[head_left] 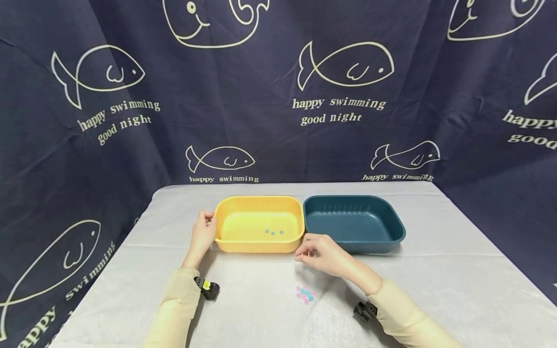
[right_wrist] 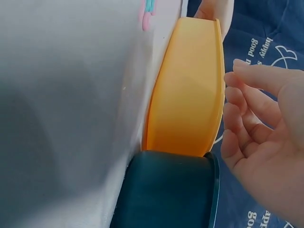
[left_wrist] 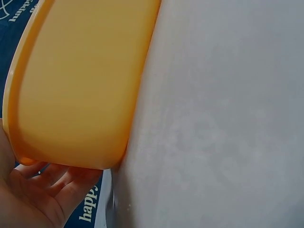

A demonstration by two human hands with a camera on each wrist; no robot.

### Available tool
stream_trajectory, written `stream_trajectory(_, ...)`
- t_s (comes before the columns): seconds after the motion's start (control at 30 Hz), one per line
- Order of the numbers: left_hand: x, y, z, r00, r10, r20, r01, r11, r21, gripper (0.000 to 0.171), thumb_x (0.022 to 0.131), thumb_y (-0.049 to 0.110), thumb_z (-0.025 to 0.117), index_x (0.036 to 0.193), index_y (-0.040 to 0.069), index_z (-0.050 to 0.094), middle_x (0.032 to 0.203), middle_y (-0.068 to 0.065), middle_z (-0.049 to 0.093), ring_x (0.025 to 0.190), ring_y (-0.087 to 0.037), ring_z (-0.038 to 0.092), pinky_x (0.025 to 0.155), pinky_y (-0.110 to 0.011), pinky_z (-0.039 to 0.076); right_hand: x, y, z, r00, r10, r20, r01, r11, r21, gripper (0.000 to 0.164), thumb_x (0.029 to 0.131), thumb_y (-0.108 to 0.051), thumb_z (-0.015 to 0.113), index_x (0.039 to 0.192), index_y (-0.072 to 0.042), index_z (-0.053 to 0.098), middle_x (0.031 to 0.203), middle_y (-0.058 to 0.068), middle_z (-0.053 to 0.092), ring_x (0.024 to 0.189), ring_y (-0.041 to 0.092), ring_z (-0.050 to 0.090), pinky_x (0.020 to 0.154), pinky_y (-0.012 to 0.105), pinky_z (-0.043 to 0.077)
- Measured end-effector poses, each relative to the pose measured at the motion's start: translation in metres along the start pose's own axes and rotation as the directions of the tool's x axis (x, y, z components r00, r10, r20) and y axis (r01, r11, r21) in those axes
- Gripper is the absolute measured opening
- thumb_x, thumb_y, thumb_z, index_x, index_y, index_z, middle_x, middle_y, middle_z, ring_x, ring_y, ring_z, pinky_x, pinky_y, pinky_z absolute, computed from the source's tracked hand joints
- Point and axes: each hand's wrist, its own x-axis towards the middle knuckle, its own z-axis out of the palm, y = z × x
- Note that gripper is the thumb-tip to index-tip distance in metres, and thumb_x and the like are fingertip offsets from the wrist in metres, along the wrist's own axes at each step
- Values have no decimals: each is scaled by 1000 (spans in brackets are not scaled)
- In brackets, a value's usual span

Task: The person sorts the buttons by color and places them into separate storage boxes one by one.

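Pink and blue pieces (head_left: 305, 294): clustered on the near side of the right hand (head_left: 324, 253), apart from it.
Three blue bits (head_left: 272, 233): inside the yellow tray (head_left: 237, 224), between the hands.
Left hand (head_left: 205, 232): grips the yellow tray's end.
Right hand: fingers bent, narrow; cannot tell whether it holds anything.
Teal tray (head_left: 348, 224): just beyond the right hand.

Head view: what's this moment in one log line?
left hand: holds yellow tray | right hand: near yellow tray, contents unclear | blue pieces: three inside | pink-and-blue pile: on table
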Motion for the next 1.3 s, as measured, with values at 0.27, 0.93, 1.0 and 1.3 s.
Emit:
stream_trajectory(0.27,0,1,0,1000,-3,7,3,1000,-1,24,97,10,38,116,-4,43,128,-32,49,113,-43,53,93,-50,45,-6,-2,3,997,-12,82,12,1000,-1,8,82,-9,69,88,-9,73,77,-8,58,68,0,52,58,19,46)
stream_trajectory(0.93,-2,3,-2,1000,-14,14,14,1000,5,26,97,10,38,117,-4,44,129,-32,48,111,-44,55,92,-50,46,-17,-3,8,986,-29,167,26,999,25,7,81,-7,69,86,-6,73,76,-8,57,68,-4,51,63,19,49)
stream_trajectory(1.0,-2,4,-2,1000,-17,18,17,1000,8,27,97,10,37,118,-5,44,130,-32,47,111,-44,55,92,-50,46,-17,-4,9,983,-27,179,23,999,26,6,81,-7,68,86,-7,73,75,-8,57,68,-5,50,63,17,49)
stream_trajectory(1.3,-2,4,-1,1000,-15,15,15,1000,3,27,97,11,37,118,-5,43,130,-33,47,112,-45,54,92,-51,46,-20,-6,11,973,-36,228,28,999,37,4,80,-8,69,81,-11,73,72,-9,55,67,-7,49,61,14,47)
